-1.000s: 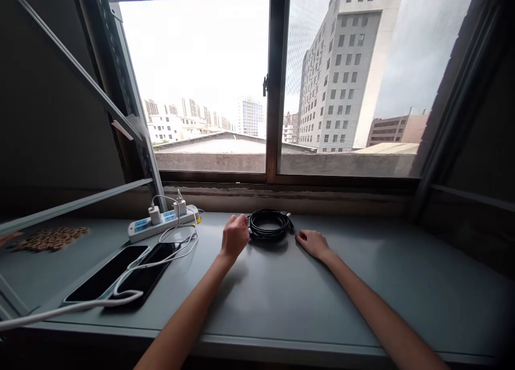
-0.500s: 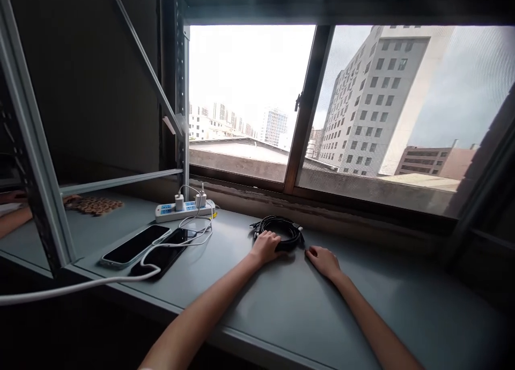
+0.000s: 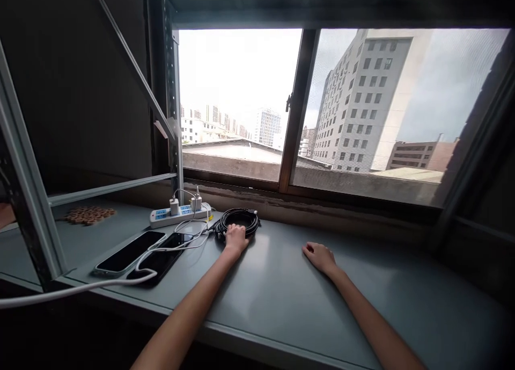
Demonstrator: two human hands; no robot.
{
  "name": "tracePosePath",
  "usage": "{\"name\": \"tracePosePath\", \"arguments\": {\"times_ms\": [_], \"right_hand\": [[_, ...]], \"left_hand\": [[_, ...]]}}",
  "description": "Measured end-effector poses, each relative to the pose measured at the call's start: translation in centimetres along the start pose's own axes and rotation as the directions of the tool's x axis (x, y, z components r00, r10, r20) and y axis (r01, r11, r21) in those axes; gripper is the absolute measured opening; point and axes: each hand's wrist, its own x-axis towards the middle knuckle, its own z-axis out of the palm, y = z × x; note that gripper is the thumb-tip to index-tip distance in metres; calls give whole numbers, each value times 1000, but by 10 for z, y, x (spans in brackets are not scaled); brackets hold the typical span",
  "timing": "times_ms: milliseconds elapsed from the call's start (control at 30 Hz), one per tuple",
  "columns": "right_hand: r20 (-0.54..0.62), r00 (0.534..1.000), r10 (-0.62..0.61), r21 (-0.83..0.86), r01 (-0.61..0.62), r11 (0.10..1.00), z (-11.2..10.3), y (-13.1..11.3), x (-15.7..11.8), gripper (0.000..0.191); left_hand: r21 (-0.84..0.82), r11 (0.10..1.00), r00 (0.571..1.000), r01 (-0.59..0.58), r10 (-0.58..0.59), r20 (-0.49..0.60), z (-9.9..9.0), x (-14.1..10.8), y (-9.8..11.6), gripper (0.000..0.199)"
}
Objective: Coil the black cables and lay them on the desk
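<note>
A coil of black cable (image 3: 253, 225) lies on the grey shelf top (image 3: 273, 300) below the window, close to the power strip. My left hand (image 3: 236, 238) is closed over the near side of the coil, its fingers wrapped on the loops. Connector ends poke out at the coil's left and right sides. Well to the right of the coil, my right hand (image 3: 321, 256) rests on the shelf with its fingers curled in, and nothing shows in them.
At left lie two phones (image 3: 131, 252) (image 3: 161, 263), with a white charging cable (image 3: 100, 285) across one. Behind them is a power strip (image 3: 181, 214) with chargers plugged in. Brown round pieces (image 3: 90, 215) sit beyond the metal upright (image 3: 30, 198). Another person's arm (image 3: 6, 214) shows at far left.
My left hand has slid the cable coil left, toward the power strip. My right hand stays about where it was, so the gap between it and the coil has grown. The view has shifted slightly.
</note>
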Motion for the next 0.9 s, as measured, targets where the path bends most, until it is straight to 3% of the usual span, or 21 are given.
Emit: {"name": "tracePosePath", "arguments": {"times_ms": [100,233,400,633,900], "right_hand": [[-11,1000,3,9,-3,1000,-1,-1,0,28],[-15,1000,7,13,-7,1000,-1,-1,0,28],[-12,1000,12,6,-12,1000,0,1,0,28],[-11,1000,20,-17,-21,1000,2,3,2,29],[-14,1000,25,4,-25,1000,1,5,-1,32]], "left_hand": [[-3,999,998,41,-41,-38,1,1,-10,36],[-73,997,996,7,-13,-89,1,-3,-15,44],[-177,983,991,-55,33,-128,-2,-3,-17,32],[-309,951,979,9,-72,-193,-7,3,-24,30],[-299,954,980,-21,-40,-196,-3,-2,-25,25]]}}
